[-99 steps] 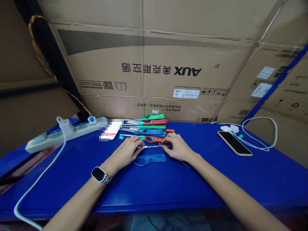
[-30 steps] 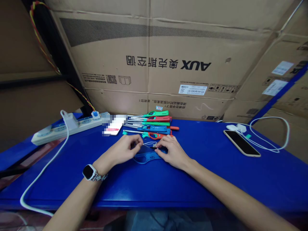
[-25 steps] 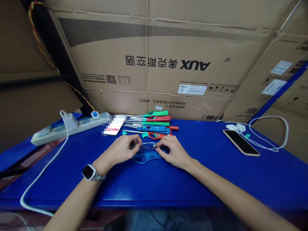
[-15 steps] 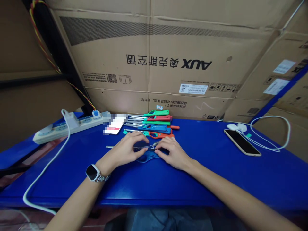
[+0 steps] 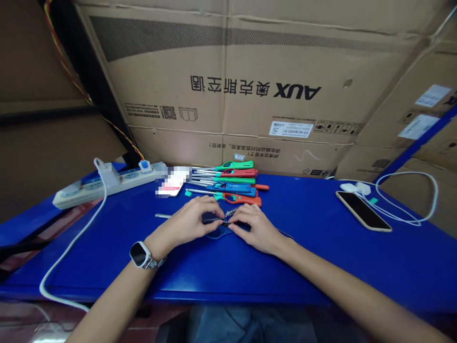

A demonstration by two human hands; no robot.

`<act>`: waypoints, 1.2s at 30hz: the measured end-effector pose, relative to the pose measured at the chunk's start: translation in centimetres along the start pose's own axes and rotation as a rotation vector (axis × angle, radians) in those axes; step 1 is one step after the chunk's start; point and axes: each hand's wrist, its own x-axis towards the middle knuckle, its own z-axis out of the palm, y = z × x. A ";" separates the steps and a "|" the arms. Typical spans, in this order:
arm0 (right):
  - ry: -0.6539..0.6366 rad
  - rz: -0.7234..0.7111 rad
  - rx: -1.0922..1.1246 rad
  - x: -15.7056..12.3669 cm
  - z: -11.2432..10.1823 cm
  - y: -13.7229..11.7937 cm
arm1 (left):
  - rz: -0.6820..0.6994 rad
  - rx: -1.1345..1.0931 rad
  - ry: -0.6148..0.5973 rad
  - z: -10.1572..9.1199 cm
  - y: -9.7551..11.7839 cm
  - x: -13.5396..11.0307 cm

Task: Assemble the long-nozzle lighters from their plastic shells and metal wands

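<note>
Low over the table, my left hand (image 5: 194, 218) and my right hand (image 5: 257, 229) meet fingertip to fingertip above a taken-apart blue stick lighter (image 5: 218, 234). The left thumb and fingers pinch close to a thin pale wire (image 5: 224, 220). My right fingers are closed on a small dark part (image 5: 227, 223), mostly covered by the fingertips. A small metal fitting (image 5: 232, 211) shows just beyond the fingertips. The lighter's metal tube (image 5: 162, 216) sticks out to the left, behind my left hand. Both hands hide much of the lighter.
Several stick lighters, among them a green one (image 5: 237, 165) and an orange one (image 5: 241, 198), lie behind my hands. A white power strip (image 5: 119, 185) is at the left. A phone (image 5: 362, 210) and a white cable (image 5: 436, 197) lie right. A large cardboard box (image 5: 228, 105) stands behind.
The fingertips of both hands have come slightly closer together, covering more of the wire. The whole view has shifted a little; the surroundings are otherwise the same.
</note>
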 end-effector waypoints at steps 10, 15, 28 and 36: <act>-0.050 -0.024 0.018 -0.1 0.2 -0.1 | -0.037 0.107 -0.166 0.1 0.5 -0.2; -0.101 -0.035 0.016 -0.1 -0.1 -0.1 | -0.032 0.118 -0.177 0.4 0.8 -0.1; -0.076 -0.057 0.139 0.0 -1.0 0.0 | -0.005 0.166 -0.196 0.9 1.7 -0.3; -0.090 -0.043 0.082 -0.2 -0.7 0.2 | 0.022 0.193 -0.209 1.0 2.1 -0.3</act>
